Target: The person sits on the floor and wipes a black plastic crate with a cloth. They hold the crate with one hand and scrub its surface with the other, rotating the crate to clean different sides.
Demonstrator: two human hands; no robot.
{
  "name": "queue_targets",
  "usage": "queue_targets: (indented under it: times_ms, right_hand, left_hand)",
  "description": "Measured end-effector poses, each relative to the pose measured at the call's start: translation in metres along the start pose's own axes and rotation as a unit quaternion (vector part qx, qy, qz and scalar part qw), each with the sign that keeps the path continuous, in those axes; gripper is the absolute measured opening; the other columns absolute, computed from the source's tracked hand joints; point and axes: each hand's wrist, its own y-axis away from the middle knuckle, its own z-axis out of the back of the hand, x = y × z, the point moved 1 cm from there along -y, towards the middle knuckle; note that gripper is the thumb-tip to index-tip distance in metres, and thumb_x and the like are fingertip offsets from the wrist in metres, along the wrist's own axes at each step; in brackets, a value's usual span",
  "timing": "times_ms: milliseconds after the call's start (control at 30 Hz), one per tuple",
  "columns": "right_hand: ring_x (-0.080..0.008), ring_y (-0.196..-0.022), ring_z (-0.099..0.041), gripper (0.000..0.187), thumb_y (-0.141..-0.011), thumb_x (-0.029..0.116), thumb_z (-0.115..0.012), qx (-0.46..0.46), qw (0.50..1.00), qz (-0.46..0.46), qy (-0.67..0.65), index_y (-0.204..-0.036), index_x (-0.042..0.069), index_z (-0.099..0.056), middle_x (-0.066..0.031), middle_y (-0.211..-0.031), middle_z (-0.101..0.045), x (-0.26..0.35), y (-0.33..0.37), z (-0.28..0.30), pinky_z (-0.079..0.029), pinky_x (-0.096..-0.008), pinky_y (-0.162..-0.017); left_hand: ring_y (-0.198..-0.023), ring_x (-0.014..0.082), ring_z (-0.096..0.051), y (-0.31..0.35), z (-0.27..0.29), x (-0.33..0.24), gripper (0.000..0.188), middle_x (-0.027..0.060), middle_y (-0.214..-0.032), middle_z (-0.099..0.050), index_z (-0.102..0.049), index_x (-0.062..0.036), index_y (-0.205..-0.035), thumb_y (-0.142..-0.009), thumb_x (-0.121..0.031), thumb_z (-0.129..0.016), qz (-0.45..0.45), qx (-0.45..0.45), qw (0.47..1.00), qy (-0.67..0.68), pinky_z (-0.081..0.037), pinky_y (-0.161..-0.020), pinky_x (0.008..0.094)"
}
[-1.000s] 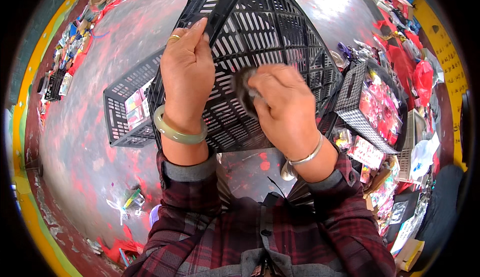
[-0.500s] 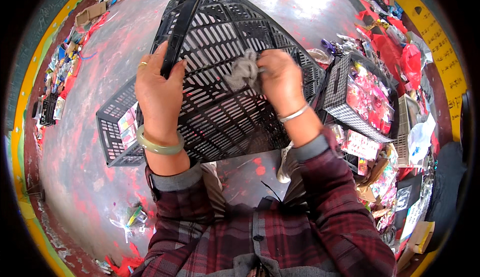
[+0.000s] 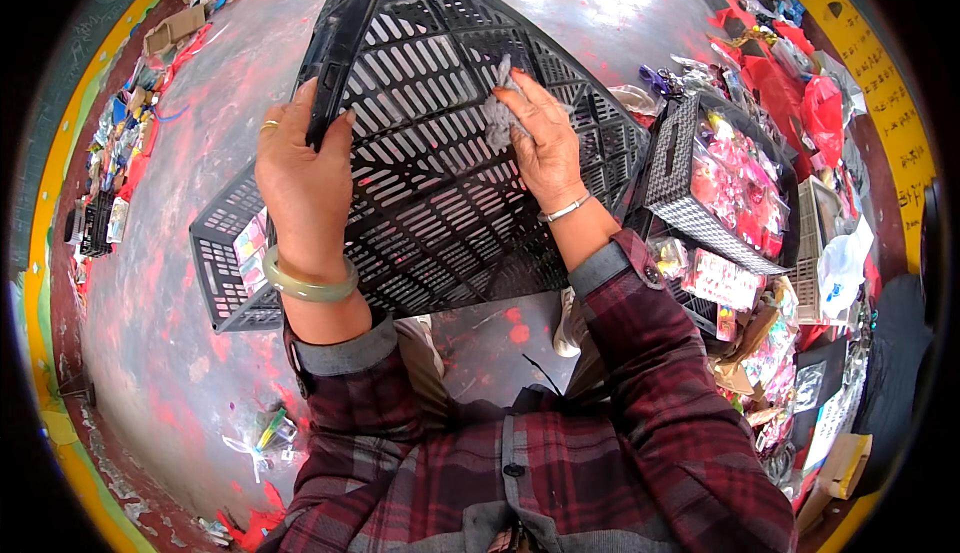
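Note:
A large black slotted plastic crate (image 3: 420, 173) is held up in front of me, tilted, with its slatted base facing me. My left hand (image 3: 305, 168) grips the crate's left rim, thumb on the near side and fingers over the edge. Against the slats, my right hand (image 3: 545, 143) presses a crumpled grey rag (image 3: 500, 118) under its fingers. The fingers lie fairly straight along the cloth. Part of the rag is hidden beneath the hand.
Below the crate at left, another black crate (image 3: 215, 263) holds packaged items. At right stands a checked basket (image 3: 670, 178) of pink packets, beside a beige basket (image 3: 812, 253) and heaped goods. Boxes (image 3: 175, 31) and clutter line the left wall. Plastic scraps (image 3: 262, 438) lie on the floor.
My right hand has moved slightly up the crate with the rag, its fingers going from bunched to flatter. My left hand and the crate have shifted slightly left.

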Motion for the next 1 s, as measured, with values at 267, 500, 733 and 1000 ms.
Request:
queue_targets:
  times_ms: [267, 500, 733, 1000]
  right_hand:
    - [-0.0264, -0.110, -0.058, 0.052, -0.069, -0.016, -0.052, 0.058, 0.994, -0.082, 0.032, -0.110, 0.014, -0.065, -0.0127, -0.118, -0.060, -0.033, 0.037, 0.009, -0.047, -0.0308, -0.091]
    - [-0.0324, -0.091, -0.061, 0.026, -0.068, -0.002, -0.058, 0.151, 0.970, -0.077, 0.173, -0.091, 0.008, -0.067, -0.0142, -0.099, -0.064, -0.017, 0.007, 0.042, -0.049, -0.0396, -0.080]
    - [-0.0324, -0.085, -0.059, 0.015, -0.071, 0.010, -0.065, -0.076, 0.951, -0.154, 0.259, -0.085, 0.008, -0.065, -0.0133, -0.088, -0.061, -0.052, -0.022, 0.072, -0.048, -0.0405, -0.076]
    - [-0.0392, -0.101, -0.052, 0.033, -0.077, 0.012, -0.064, -0.011, 0.966, -0.120, 0.230, -0.107, -0.001, -0.061, -0.0236, -0.111, -0.056, -0.062, 0.013, 0.025, -0.044, -0.0416, -0.089]
  left_hand:
    - [-0.076, 0.0240, -0.058, 0.002, 0.004, 0.007, 0.035, 0.0115, -0.083, -0.059, -0.063, -0.0005, -0.108, -0.074, -0.005, -0.068, -0.013, -0.026, 0.999, -0.041, -0.046, -0.071, 0.0309]
    - [-0.075, 0.0245, -0.057, 0.003, 0.002, 0.004, 0.035, 0.0111, -0.082, -0.058, -0.063, -0.0001, -0.109, -0.075, -0.005, -0.068, -0.034, -0.031, 0.998, -0.049, -0.046, -0.070, 0.0312]
    - [-0.074, 0.0244, -0.057, 0.003, 0.002, -0.002, 0.033, 0.0118, -0.081, -0.058, -0.064, -0.0006, -0.107, -0.075, -0.006, -0.068, -0.026, -0.034, 0.999, -0.034, -0.046, -0.069, 0.0308]
    - [-0.072, 0.0240, -0.059, 0.003, -0.003, -0.003, 0.031, 0.0107, -0.080, -0.058, -0.064, -0.0011, -0.106, -0.075, -0.006, -0.068, -0.003, -0.039, 0.998, -0.055, -0.046, -0.066, 0.0304]
